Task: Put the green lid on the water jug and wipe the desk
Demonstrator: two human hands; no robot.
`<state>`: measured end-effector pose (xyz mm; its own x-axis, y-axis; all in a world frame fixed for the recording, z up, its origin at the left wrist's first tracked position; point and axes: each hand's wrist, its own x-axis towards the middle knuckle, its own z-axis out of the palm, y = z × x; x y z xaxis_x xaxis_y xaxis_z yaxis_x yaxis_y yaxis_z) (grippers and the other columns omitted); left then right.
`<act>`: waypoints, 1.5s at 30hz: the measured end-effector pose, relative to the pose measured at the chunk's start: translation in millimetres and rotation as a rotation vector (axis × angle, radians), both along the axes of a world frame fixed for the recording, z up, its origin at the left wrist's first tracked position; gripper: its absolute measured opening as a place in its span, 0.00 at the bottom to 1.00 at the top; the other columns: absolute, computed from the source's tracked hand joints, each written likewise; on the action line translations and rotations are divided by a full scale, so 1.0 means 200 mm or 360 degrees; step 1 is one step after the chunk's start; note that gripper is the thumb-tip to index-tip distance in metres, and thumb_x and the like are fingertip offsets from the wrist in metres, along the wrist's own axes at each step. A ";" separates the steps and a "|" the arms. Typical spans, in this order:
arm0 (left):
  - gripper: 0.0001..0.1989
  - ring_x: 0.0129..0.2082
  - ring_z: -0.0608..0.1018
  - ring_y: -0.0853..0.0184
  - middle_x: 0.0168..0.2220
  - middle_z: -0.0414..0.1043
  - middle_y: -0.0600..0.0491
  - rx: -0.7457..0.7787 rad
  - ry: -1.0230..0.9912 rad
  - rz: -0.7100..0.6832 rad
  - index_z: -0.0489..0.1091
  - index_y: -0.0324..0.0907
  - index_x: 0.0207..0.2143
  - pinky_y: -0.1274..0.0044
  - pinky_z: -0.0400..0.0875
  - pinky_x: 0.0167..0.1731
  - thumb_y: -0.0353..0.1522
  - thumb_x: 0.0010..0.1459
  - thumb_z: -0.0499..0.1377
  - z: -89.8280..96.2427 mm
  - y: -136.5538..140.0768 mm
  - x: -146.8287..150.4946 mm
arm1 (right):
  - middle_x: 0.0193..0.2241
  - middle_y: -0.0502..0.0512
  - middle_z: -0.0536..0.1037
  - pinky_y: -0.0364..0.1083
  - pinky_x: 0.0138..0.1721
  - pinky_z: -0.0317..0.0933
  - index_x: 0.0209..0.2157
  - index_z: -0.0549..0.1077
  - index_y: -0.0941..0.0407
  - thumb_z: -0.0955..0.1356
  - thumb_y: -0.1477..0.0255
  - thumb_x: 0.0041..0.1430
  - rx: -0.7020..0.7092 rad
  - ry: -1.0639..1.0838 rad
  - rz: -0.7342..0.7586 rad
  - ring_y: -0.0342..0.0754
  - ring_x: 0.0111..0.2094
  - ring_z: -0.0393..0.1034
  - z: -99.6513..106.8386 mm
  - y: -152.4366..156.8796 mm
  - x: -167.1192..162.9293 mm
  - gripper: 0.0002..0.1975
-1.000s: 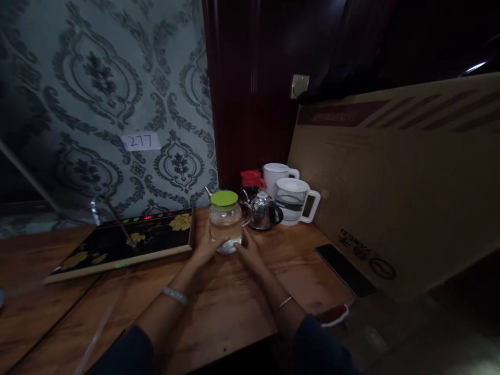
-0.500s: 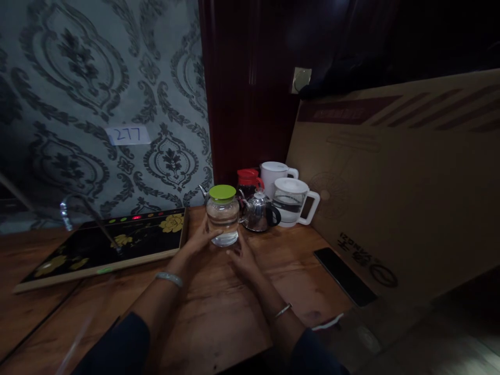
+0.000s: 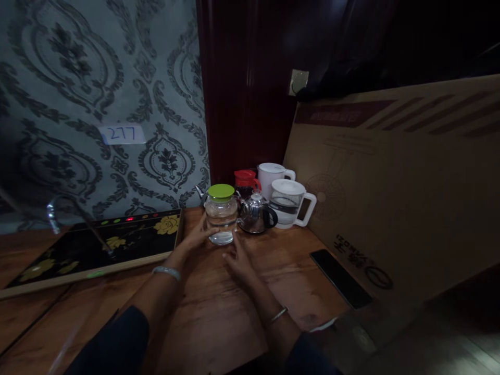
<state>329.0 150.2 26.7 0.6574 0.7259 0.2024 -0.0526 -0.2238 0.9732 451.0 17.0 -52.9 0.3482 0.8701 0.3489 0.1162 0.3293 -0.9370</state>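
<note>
A clear glass jug [image 3: 222,212] with a green lid [image 3: 221,192] stands upright on the wooden table, partly filled with clear liquid. My left hand [image 3: 198,235] is wrapped round its left side, thumb across the front. Just below the jug's right side is my right hand [image 3: 239,260], its index finger reaching up to the lower edge and its thumb apart; whether that fingertip touches the glass I cannot tell. Behind and right of the jug sits a shiny metal teapot [image 3: 255,214] with a black handle. A second metal spout [image 3: 200,194] shows behind the jug's left side.
A red-lidded jug [image 3: 246,179], a white jug [image 3: 269,177] and a clear jug with white handle [image 3: 288,205] stand at the back. A black flowered tea tray [image 3: 136,237] with a curved tap lies left. On the right are a phone [image 3: 339,277] and a leaning cardboard box [image 3: 390,182].
My right hand has drawn slightly down and away from the jug's right side. My left hand stays on the jug. The whole view has shifted a little.
</note>
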 end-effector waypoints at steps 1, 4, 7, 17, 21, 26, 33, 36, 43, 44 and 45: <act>0.55 0.61 0.66 0.50 0.61 0.65 0.42 0.0002 -0.0002 -0.0003 0.47 0.44 0.67 0.64 0.60 0.61 0.46 0.41 0.70 0.00 0.01 0.00 | 0.67 0.53 0.51 0.57 0.61 0.55 0.67 0.50 0.48 0.70 0.69 0.50 -0.0013 0.0001 -0.0005 0.54 0.67 0.43 0.00 0.00 0.00 0.44; 0.55 0.61 0.67 0.50 0.59 0.67 0.42 0.0013 0.0012 -0.0012 0.49 0.44 0.67 0.63 0.60 0.61 0.47 0.40 0.71 0.00 0.03 0.01 | 0.67 0.54 0.50 0.57 0.62 0.53 0.67 0.52 0.49 0.70 0.70 0.49 -0.0050 -0.0011 -0.0023 0.54 0.67 0.43 0.01 -0.01 -0.01 0.44; 0.54 0.61 0.67 0.50 0.58 0.68 0.41 0.0018 0.0029 -0.0052 0.52 0.44 0.66 0.62 0.58 0.62 0.47 0.39 0.71 0.00 0.05 0.02 | 0.68 0.53 0.49 0.57 0.64 0.48 0.66 0.54 0.49 0.70 0.72 0.49 -0.0068 -0.0057 -0.0039 0.54 0.68 0.41 0.04 -0.02 -0.02 0.43; 0.54 0.59 0.69 0.49 0.58 0.68 0.40 -0.0013 -0.0031 -0.0161 0.52 0.45 0.66 0.59 0.60 0.60 0.44 0.39 0.72 0.00 0.10 0.05 | 0.67 0.53 0.51 0.57 0.67 0.40 0.65 0.58 0.50 0.70 0.75 0.47 -0.0145 -0.0235 -0.0072 0.53 0.68 0.41 0.10 -0.06 -0.03 0.42; 0.54 0.60 0.67 0.50 0.60 0.65 0.40 -0.0033 -0.0074 -0.0139 0.51 0.46 0.66 0.60 0.60 0.61 0.44 0.40 0.72 0.00 0.10 0.06 | 0.66 0.52 0.53 0.57 0.67 0.41 0.64 0.59 0.49 0.70 0.75 0.47 -0.0149 -0.0228 -0.0072 0.54 0.68 0.43 0.12 -0.07 -0.03 0.41; 0.53 0.62 0.65 0.50 0.62 0.62 0.39 -0.0040 -0.0064 -0.0133 0.50 0.43 0.66 0.59 0.57 0.62 0.44 0.42 0.71 0.00 0.10 0.06 | 0.66 0.52 0.55 0.57 0.67 0.41 0.64 0.60 0.49 0.70 0.75 0.47 -0.0166 -0.0245 -0.0050 0.54 0.67 0.43 0.12 -0.08 -0.04 0.40; 0.53 0.61 0.66 0.49 0.61 0.63 0.40 -0.0039 -0.0079 -0.0149 0.52 0.43 0.66 0.61 0.59 0.61 0.45 0.40 0.71 -0.01 0.11 0.08 | 0.66 0.51 0.53 0.57 0.66 0.42 0.63 0.61 0.48 0.70 0.75 0.47 -0.0144 -0.0279 -0.0067 0.54 0.67 0.44 0.10 -0.08 -0.03 0.40; 0.53 0.61 0.66 0.49 0.61 0.65 0.41 -0.0024 -0.0056 -0.0120 0.52 0.44 0.66 0.62 0.61 0.61 0.45 0.41 0.71 -0.01 0.10 0.08 | 0.66 0.52 0.55 0.58 0.66 0.42 0.63 0.62 0.49 0.70 0.74 0.47 -0.0164 -0.0317 -0.0068 0.55 0.67 0.45 0.09 -0.07 -0.03 0.39; 0.47 0.55 0.73 0.48 0.54 0.72 0.42 0.0007 -0.0005 -0.0030 0.62 0.42 0.60 0.61 0.66 0.56 0.46 0.39 0.71 0.00 0.07 0.08 | 0.65 0.52 0.56 0.57 0.66 0.43 0.61 0.64 0.50 0.70 0.72 0.46 -0.0150 -0.0312 -0.0078 0.55 0.66 0.46 0.05 -0.05 -0.01 0.37; 0.44 0.54 0.74 0.47 0.53 0.73 0.42 -0.0004 0.0018 0.0007 0.65 0.41 0.57 0.60 0.66 0.56 0.46 0.38 0.71 0.00 0.05 0.09 | 0.65 0.53 0.57 0.57 0.66 0.43 0.60 0.65 0.50 0.70 0.72 0.46 -0.0160 -0.0322 -0.0089 0.55 0.66 0.47 0.04 -0.05 0.00 0.37; 0.42 0.53 0.74 0.47 0.51 0.74 0.42 -0.0010 0.0026 0.0065 0.67 0.40 0.55 0.59 0.66 0.55 0.46 0.38 0.71 0.00 0.03 0.09 | 0.64 0.54 0.58 0.57 0.66 0.44 0.60 0.66 0.51 0.70 0.71 0.46 -0.0171 -0.0331 -0.0102 0.56 0.66 0.48 0.04 -0.05 0.00 0.35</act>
<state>347.9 157.0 26.6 0.6302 0.7535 0.1872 -0.0275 -0.2192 0.9753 451.9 7.4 -44.8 0.3341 0.8845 0.3255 0.3279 0.2147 -0.9200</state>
